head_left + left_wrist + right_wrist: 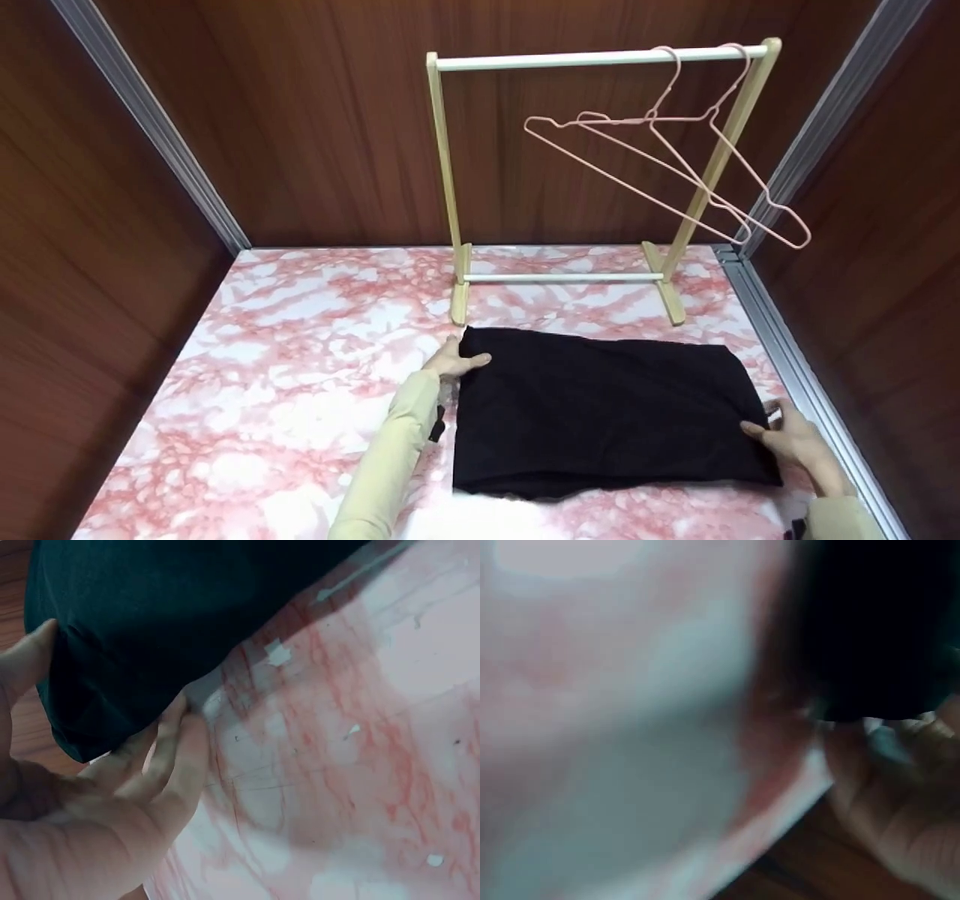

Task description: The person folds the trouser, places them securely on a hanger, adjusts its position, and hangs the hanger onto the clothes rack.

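A black folded cloth (600, 412) lies spread in a wide rectangle near the front of the table, its lower edge showing more than one layer. At its upper left corner my left hand (456, 361) pinches the edge, thumb on top. The left wrist view shows the other fingers (184, 757) tucked under the fabric. My right hand (791, 439) grips the right edge near the lower corner, thumb above the cloth. Its fingers (855, 765) reach beneath the dark fabric in the blurred right wrist view.
Behind the cloth stands a rack (562, 60) with a white bar and wooden legs. Two pink hangers (637, 180) hang at its right end. Brown wood-grain panels (337, 135) with metal corner rails (172, 150) enclose the pink marbled table (300, 360).
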The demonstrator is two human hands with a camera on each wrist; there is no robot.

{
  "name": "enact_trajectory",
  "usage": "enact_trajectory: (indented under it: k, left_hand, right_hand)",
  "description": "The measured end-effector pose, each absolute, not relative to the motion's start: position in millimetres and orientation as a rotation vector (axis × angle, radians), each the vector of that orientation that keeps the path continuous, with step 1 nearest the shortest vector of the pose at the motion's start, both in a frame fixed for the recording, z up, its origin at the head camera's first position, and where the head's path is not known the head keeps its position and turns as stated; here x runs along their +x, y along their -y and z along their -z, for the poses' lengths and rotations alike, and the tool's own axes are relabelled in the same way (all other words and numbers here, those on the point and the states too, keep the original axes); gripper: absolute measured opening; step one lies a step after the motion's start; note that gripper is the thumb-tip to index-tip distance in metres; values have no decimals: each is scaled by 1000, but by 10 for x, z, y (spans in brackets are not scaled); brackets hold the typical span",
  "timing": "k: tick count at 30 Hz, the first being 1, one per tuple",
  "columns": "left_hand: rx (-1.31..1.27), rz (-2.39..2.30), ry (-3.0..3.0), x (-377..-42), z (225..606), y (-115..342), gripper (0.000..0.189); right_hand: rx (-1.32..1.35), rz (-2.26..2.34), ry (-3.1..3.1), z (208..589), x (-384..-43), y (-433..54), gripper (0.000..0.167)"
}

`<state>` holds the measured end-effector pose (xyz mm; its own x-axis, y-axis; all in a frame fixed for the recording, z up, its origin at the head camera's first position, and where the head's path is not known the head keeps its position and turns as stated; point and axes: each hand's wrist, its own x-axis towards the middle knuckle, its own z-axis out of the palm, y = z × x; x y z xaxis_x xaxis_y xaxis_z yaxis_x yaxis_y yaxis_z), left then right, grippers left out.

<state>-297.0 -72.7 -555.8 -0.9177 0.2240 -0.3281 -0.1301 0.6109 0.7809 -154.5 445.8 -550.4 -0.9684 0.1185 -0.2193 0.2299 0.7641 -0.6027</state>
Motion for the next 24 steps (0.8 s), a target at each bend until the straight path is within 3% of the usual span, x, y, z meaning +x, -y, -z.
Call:
enact_trajectory:
  k: [6, 12, 19, 24]
  left_hand:
    - [34, -1512, -2228, -2915, 5592, 753, 48]
    - [18, -1747, -2197, -2941, 5745, 730, 38]
    - [104, -1666, -2444, -2970, 5843, 822, 49]
    - [52, -1625, -2634, -3010, 5861, 969, 53]
  right_hand:
    - [325, 1034, -2807, 5383, -1819, -4305, 86]
    - [503, 1249, -2647, 5452, -2183, -4168, 99]
    - [535, 1101, -2807, 5656, -2266, -4013, 78]
    - [603, 1025, -2924, 5677, -2322, -3838, 75]
